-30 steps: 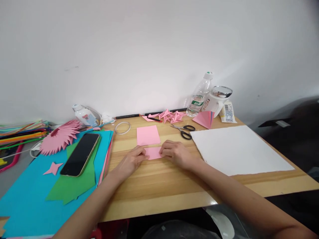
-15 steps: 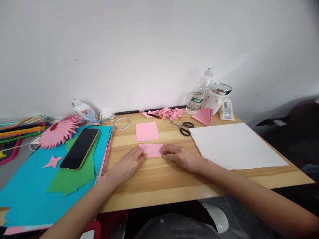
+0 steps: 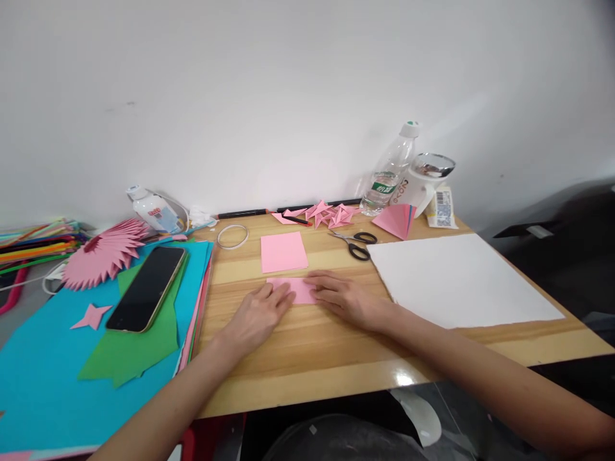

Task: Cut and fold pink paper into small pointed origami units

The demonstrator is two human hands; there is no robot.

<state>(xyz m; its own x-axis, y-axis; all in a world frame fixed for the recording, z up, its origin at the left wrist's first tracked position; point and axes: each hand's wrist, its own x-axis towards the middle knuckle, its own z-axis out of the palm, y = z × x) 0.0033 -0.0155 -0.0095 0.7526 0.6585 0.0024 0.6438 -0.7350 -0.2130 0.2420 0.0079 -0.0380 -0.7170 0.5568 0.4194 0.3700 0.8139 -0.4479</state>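
A folded pink paper strip (image 3: 302, 291) lies flat on the wooden table in front of me. My left hand (image 3: 259, 314) rests over its left part, fingers stretched out and pressing on the paper. On the right end, my right hand (image 3: 353, 301) lies with its fingers extended over the edge, slightly apart. Both hands touch the strip against the tabletop; neither lifts it. Just beyond it lies a square pink sheet (image 3: 283, 252). Black-handled scissors (image 3: 358, 244) lie past my right hand.
A large white sheet (image 3: 461, 278) covers the right side. On the left, blue sheets (image 3: 43, 384) carry a phone (image 3: 147, 288) and green paper (image 3: 132, 352). A water bottle (image 3: 389, 169), a white mug (image 3: 423, 186) and folded pink pieces (image 3: 331, 214) stand or lie along the wall.
My left hand has slid right, from the strip's left end onto its face. The right fingers have stretched out along the right end. The view has shifted slightly.
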